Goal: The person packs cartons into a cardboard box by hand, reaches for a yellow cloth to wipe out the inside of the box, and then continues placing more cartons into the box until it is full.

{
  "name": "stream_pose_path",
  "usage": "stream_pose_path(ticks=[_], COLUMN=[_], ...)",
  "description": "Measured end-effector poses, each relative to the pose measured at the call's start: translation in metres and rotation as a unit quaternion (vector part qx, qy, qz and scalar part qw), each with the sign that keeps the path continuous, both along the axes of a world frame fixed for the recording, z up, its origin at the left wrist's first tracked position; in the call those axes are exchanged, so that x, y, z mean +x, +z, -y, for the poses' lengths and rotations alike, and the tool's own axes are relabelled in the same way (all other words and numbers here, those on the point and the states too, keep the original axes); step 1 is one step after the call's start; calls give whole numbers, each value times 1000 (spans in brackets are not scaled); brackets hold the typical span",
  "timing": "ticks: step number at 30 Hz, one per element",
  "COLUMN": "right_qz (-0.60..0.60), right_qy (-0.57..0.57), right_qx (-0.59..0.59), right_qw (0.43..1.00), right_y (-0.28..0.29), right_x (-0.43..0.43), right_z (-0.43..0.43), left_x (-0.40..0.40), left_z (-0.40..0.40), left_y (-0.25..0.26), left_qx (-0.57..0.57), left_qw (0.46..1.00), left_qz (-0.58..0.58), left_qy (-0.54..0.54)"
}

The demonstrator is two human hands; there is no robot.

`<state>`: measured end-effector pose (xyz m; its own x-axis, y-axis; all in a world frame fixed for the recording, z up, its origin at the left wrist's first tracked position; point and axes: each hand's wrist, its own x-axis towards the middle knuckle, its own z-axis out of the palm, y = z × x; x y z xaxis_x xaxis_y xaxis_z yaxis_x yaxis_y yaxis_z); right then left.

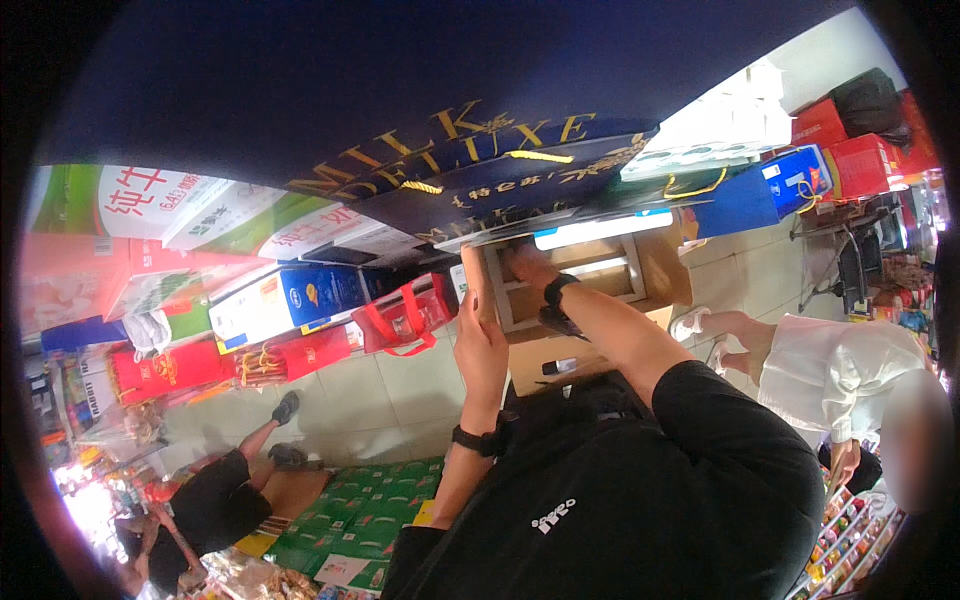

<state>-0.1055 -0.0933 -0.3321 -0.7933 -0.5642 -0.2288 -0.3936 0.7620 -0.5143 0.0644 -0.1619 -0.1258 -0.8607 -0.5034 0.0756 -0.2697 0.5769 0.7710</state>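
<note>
In front of me stands an opened cardboard box (667, 262) with its flaps folded out and pale strips inside. My left hand (480, 341) is at the box's left side, its fingers against an upright cardboard flap (475, 274). My right hand (529, 262) reaches into the far left part of the box; it is blurred and in shadow, and whether it holds anything is hidden. A dark blue milk gift carton (540, 176) with yellow cord handles stands just beyond the box.
Milk cartons (247, 217) are stacked at the left, with a red gift bag (409, 315) near the box. Green cartons (360, 517) lie behind me on the left. One person (825, 367) stands at the right; another (217, 495) is at the lower left.
</note>
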Motion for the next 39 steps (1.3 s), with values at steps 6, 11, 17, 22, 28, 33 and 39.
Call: stream_pose_path(ticks=[6, 11, 17, 22, 28, 33, 39], right_qz=[146, 77, 301, 350, 264, 150, 109], right_qy=[94, 274, 243, 200, 254, 173, 88], right_qx=[-40, 92, 56, 105, 352, 455, 510], right_qw=[984, 954, 920, 909, 861, 861, 849], right_y=[17, 34, 72, 36, 62, 72, 47], right_x=[14, 9, 35, 50, 26, -7, -1], right_z=[19, -10, -22, -39, -55, -164, -211], left_x=[1, -3, -1, -5, 5, -9, -8], left_z=[6, 0, 1, -2, 8, -14, -18], left_y=[3, -1, -1, -5, -14, -4, -6], left_qx=[39, 4, 2, -33, -14, -60, -44], left_qw=[999, 1000, 1000, 999, 998, 998, 998], left_qz=[20, 0, 9, 1, 33, -9, 27], left_qy=[17, 2, 11, 20, 52, 27, 48])
